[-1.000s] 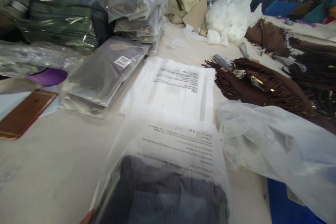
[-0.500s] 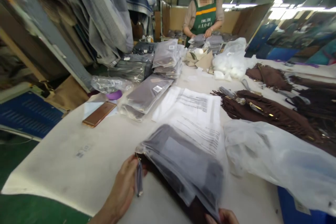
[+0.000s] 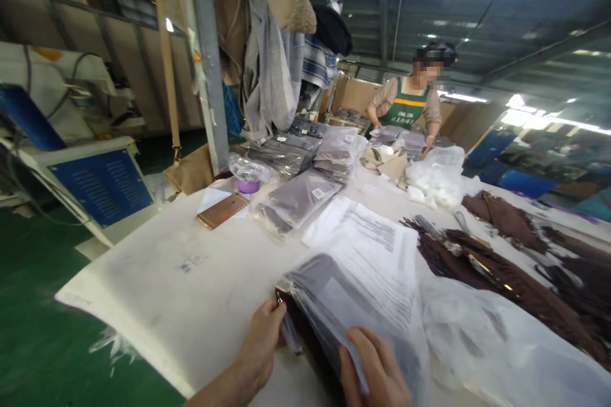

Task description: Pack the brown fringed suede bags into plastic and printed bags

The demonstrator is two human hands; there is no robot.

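A flat dark brown pouch [image 3: 305,337] lies partly inside a clear plastic bag [image 3: 353,292] at the table's front. A zipper shows at the pouch's left corner, where a pull wrapped in greyish film [image 3: 291,336] hangs. My left hand [image 3: 261,344] is closed on that corner, thumb by the zipper end. Over the bag's near part, my right hand [image 3: 377,369] pinches a fold of the plastic between thumb and fingers. A pale rectangle shows through the plastic. Printed paper sheets [image 3: 377,235] lie under and beyond the bag.
Bagged flat packs [image 3: 305,197] stand stacked beyond, beside a phone [image 3: 222,211] and a purple tape roll [image 3: 248,186]. Brown fringed bags [image 3: 506,280] and loose clear plastic [image 3: 506,337] lie rightward. Across the table, a co-worker [image 3: 405,108] in a green apron handles packs.
My right hand has moved from the bag's lower right corner up and left onto its near part, now gripping plastic. My left hand stays at the zipper corner. The view has tilted up and left.
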